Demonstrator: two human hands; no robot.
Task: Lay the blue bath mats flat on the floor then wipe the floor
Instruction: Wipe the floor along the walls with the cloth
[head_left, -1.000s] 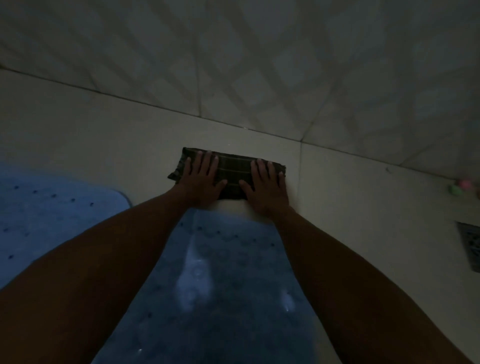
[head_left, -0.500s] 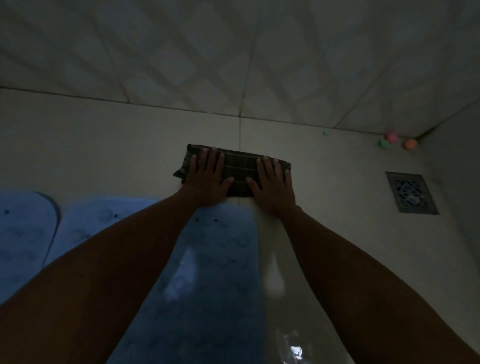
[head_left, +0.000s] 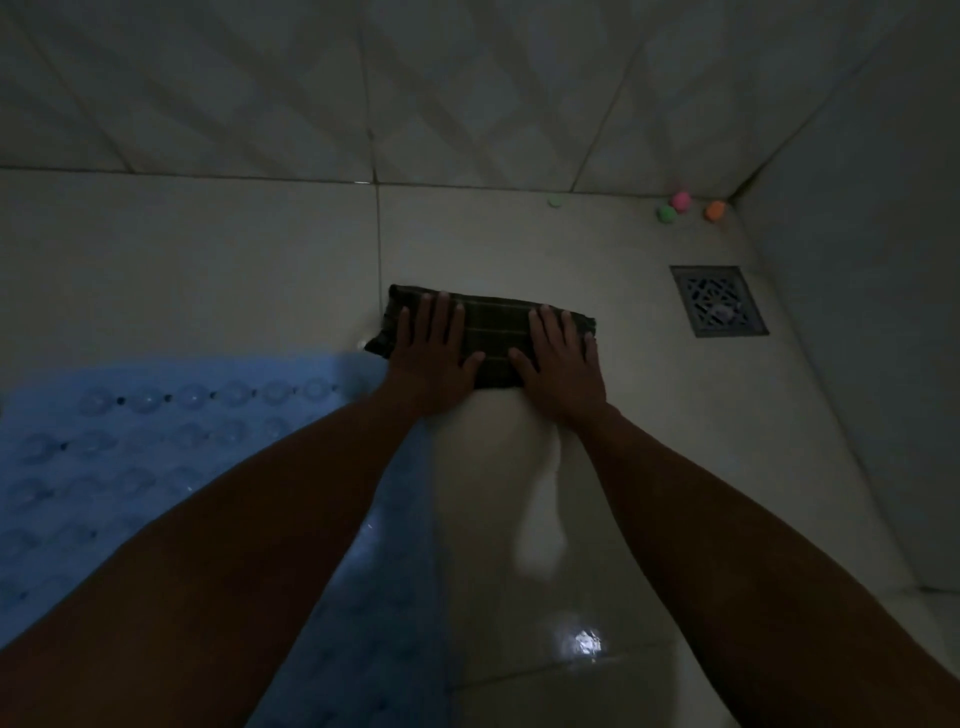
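A folded dark checked cloth (head_left: 496, 338) lies on the pale tiled floor (head_left: 218, 270), just past the corner of a blue bath mat (head_left: 130, 457). The mat lies flat at the left, its suction cups showing, and runs under my left forearm. My left hand (head_left: 428, 358) presses flat on the left half of the cloth with fingers straight and spread. Pressing flat on the cloth's right half is my right hand (head_left: 563, 364), fingers straight. The room is dim.
A square metal floor drain (head_left: 719, 301) sits to the right of the cloth. Small coloured balls, pink (head_left: 680, 200), green (head_left: 666, 213) and orange (head_left: 715, 210), lie in the far right corner. Tiled walls (head_left: 467, 88) close the far side and the right.
Both hands have slid the cloth rightward across the floor, off the front of the mat and closer to the drain. The mat now lies to the left of the hands.
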